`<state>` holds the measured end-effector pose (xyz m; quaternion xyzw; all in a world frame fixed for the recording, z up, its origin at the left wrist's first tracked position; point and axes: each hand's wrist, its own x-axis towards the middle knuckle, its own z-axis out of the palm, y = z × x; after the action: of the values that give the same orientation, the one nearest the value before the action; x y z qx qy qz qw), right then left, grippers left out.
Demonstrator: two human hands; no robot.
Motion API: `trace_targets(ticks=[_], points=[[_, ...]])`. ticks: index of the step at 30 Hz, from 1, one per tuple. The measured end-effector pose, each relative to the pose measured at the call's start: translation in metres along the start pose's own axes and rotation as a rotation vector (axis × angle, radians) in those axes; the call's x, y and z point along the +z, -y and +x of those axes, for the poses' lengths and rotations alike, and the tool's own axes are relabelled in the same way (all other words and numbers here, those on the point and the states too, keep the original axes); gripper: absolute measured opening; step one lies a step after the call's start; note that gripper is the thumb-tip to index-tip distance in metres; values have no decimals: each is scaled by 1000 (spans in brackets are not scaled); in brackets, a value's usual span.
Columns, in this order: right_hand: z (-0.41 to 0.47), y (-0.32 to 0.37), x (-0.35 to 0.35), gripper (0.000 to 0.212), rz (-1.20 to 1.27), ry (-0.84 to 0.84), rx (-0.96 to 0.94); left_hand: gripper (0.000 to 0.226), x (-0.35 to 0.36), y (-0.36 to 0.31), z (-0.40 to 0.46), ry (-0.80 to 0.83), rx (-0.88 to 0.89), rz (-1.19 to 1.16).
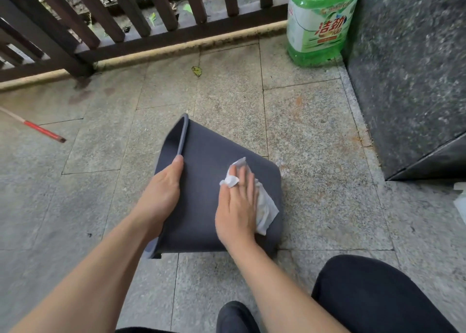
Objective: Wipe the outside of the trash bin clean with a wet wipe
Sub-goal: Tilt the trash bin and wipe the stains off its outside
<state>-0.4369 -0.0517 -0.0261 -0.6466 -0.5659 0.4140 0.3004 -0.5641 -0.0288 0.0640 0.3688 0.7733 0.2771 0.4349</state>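
Note:
A dark grey trash bin (201, 161) lies tipped on its side on the stone floor, its open mouth facing left. My left hand (161, 194) grips the bin's rim, thumb on the outside wall. My right hand (237, 204) lies flat on the bin's upper side, pressing a crumpled white wet wipe (264, 209) against it. Part of the wipe sticks out past my fingers and to the right of my palm.
A large green detergent bottle (317, 22) stands at the back right beside a dark stone wall (408, 68). A brown wooden railing (126, 37) runs along the back. A red-tipped stick (42, 131) lies at the left. My knee (373, 295) and shoe (234, 317) are below.

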Motion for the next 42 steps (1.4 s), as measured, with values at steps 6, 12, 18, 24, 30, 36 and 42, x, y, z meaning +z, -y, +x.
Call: trace_targets(ticks=[6,12,18,24,30,36,42], points=[[-49,36,13,55,137,-38,-302,63,14,-11,-5,1,12,0],[-95,22,17,54,114,-132,-360,56,25,-11,-6,-52,-29,-88],[-84,-26,19,51,53,-330,-95,56,20,-8,-2,-83,-178,-220],[-50,-50,9,47,255,-462,300,49,23,-16,-9,-40,-153,-228],[-26,-39,-32,34,839,-419,739,53,42,-32,-16,-10,-33,-52],[-18,-10,-101,40,1627,-267,835,49,57,-42,-16,-44,69,3],[-23,12,-160,45,1906,-50,729,47,64,-51,-22,34,50,0]])
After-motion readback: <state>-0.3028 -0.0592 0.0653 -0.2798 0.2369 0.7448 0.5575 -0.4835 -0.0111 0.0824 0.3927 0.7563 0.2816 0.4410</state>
